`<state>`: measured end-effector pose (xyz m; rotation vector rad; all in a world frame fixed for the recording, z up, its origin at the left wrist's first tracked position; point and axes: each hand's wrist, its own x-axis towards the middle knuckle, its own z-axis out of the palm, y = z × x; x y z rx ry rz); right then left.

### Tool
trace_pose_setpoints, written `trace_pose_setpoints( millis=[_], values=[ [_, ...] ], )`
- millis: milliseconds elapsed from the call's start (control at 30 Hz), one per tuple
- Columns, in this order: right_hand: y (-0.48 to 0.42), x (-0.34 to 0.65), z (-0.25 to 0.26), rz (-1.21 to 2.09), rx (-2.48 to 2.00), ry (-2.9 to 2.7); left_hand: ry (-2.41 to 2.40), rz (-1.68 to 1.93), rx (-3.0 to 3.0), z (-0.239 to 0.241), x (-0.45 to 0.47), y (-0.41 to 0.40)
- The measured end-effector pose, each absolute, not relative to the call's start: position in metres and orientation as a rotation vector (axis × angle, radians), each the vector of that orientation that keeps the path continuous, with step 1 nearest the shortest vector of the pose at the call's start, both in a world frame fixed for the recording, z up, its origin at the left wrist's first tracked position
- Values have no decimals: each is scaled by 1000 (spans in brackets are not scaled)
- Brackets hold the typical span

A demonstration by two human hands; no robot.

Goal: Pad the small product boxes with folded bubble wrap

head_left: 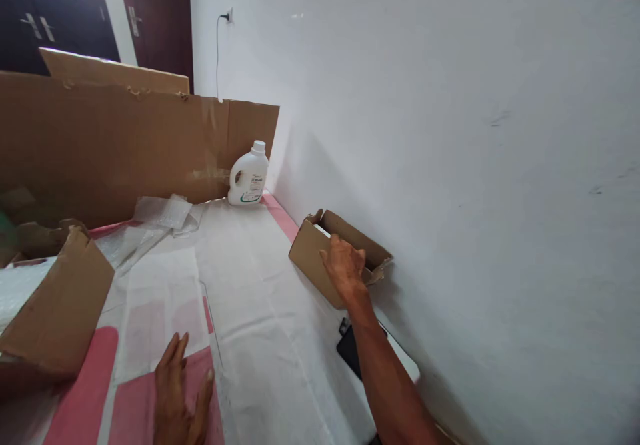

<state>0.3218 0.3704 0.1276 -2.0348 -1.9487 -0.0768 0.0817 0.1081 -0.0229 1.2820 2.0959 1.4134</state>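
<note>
My right hand point(345, 261) reaches over the near side of a small open cardboard box point(313, 258) by the wall, with its fingertips down inside. Something white point(321, 230) shows at the far end of that box, close to my fingers. Whether I grip anything in there is hidden by the hand and the box. My left hand point(180, 391) is low over the pink and white cloth point(260, 285), fingers stretched out, thumb apart, holding nothing.
A white jug-shaped bottle point(249, 177) stands upright before a large cardboard sheet point(125, 145). Clear bubble wrap point(145, 228) lies left of it. Another open carton point(65, 305) is at left. A black item point(353, 350) and a white item point(403, 358) lie under my right forearm.
</note>
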Motion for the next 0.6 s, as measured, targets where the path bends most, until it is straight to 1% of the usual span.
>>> trace_pose_setpoints(
  millis=[67, 167, 433, 600],
  values=[
    [369, 329, 124, -118, -2099, -2044, 2007, 1389, 1298, -22, 93, 112],
    [363, 326, 117, -153, -1956, -2126, 1963, 1392, 1325, -22, 100, 114],
    [299, 260, 103, -85, -1093, -2407, 2087, 1395, 1296, -5, 77, 128],
    [249, 209, 102, -54, -459, -2373, 2174, 1557, 1190, 1, 48, 127]
  ],
)
